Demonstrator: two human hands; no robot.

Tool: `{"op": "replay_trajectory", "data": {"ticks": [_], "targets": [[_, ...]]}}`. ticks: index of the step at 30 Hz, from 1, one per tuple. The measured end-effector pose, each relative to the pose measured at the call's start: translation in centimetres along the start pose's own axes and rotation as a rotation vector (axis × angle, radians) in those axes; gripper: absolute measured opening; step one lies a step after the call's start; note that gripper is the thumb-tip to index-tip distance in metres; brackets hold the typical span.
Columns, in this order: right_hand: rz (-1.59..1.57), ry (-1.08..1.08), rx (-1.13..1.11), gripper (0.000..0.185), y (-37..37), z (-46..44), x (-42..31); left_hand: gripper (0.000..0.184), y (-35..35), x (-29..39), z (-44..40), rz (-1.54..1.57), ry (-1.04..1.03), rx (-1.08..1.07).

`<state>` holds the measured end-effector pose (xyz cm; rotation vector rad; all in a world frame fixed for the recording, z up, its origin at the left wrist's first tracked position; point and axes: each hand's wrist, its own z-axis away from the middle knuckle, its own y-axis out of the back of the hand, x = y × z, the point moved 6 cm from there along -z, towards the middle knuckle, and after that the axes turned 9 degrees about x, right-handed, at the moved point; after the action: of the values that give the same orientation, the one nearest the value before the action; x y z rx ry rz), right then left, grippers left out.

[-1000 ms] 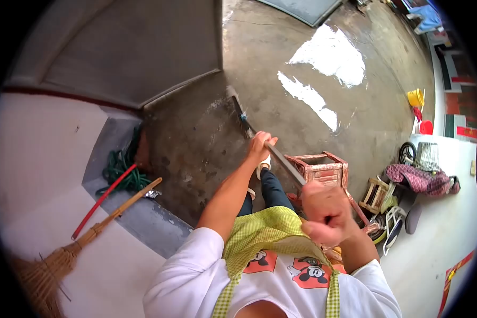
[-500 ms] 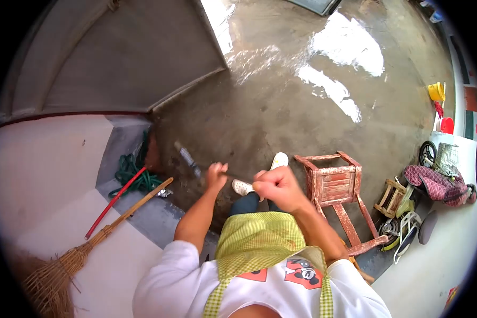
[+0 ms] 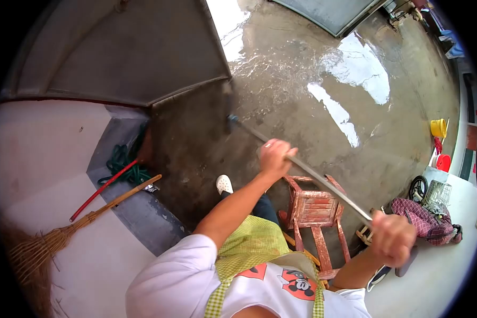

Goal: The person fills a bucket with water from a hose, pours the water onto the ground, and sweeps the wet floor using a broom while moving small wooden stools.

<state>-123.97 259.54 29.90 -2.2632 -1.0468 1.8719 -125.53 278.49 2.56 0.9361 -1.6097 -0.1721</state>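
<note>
A long metal pole (image 3: 323,181) slants from the upper left to the lower right. My left hand (image 3: 275,157) is closed round its middle part. Near the pole's right end my right hand (image 3: 394,238) is wrapped round it, a little blurred. At the far end, past a blue fitting (image 3: 232,118), a dark blurred head (image 3: 228,103) rests near the lower corner of the grey metal door (image 3: 138,53). Wet concrete floor (image 3: 281,79) with bright reflections lies around it. A worn red wooden chair (image 3: 315,209) stands below the pole.
On the left are a straw broom (image 3: 45,244), a red stick (image 3: 103,192) and a green hose (image 3: 123,161). To the right are a yellow bucket (image 3: 438,128), a red container (image 3: 443,162), a wheel (image 3: 418,188) and a patterned cloth (image 3: 421,220). A white shoe (image 3: 224,184) is on the floor.
From half a second ago, both hands have moved right, farther apart along the pole. Its head has swung from beside the hose up to the door's corner. The view has shifted.
</note>
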Motion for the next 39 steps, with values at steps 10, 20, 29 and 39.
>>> {"op": "replay_trajectory", "data": {"ticks": [10,20,29,39], "targets": [[0.094,-0.626,-0.045,0.040,-8.8,-0.7,25.4,0.036,7.7,-27.6,12.1,-0.281,0.504,0.026],[-0.043,-0.191,0.299,0.035,-2.2,-10.2,9.8,0.026,3.1,-11.0,-4.1,-0.039,0.240,-0.129],[0.108,-0.733,-0.147,0.035,-19.7,-6.7,35.0,0.034,17.7,-36.4,12.0,-0.262,0.737,0.383],[0.056,-0.202,0.085,0.037,-15.2,-13.9,13.3,0.029,5.7,-14.8,-8.0,0.107,0.241,-0.107]]}}
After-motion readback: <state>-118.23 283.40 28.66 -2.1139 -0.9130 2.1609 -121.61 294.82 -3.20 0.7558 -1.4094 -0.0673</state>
